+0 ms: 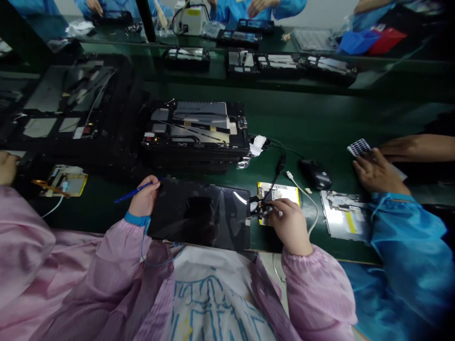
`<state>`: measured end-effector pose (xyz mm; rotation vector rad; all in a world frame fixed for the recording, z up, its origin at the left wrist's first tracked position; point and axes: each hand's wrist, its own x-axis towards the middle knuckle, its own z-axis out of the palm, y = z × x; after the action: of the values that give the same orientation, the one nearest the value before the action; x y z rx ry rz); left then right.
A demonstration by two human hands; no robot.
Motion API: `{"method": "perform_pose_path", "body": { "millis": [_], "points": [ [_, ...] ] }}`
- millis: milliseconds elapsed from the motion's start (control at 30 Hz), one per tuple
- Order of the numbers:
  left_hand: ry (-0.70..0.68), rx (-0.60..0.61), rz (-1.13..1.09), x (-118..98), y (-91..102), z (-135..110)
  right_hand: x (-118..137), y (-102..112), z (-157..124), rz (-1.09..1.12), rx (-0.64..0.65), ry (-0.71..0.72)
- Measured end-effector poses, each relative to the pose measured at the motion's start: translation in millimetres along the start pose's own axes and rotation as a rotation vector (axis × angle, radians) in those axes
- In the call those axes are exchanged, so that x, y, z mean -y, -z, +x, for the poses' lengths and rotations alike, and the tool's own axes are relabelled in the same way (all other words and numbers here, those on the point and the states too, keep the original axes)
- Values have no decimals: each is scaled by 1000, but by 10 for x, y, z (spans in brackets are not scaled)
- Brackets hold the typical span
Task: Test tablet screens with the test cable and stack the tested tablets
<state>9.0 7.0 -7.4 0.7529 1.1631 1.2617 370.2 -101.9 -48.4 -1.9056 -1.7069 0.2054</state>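
Flat, glossy black tablet [199,215] lies at the green surface's [320,123] near edge. Left hand [144,199] grips the tablet's left edge, also holding a blue pen [133,192]. Right hand [289,225] pinches a small black cable connector [261,206] at its right edge, apparently mid-fitting. A stack of opened black devices [195,132] crowds just behind, leaving little bare room.
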Motion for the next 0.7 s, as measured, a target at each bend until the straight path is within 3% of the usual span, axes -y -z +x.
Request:
{"method": "perform_pose_path", "body": {
  "millis": [200, 700],
  "points": [
    [6, -8, 1, -5, -2, -6, 30, 10, 36, 78, -13, -66],
    [4, -43, 14, -19, -30, 4, 176, -158, -60, -48, -140, -143]
  ]
}}
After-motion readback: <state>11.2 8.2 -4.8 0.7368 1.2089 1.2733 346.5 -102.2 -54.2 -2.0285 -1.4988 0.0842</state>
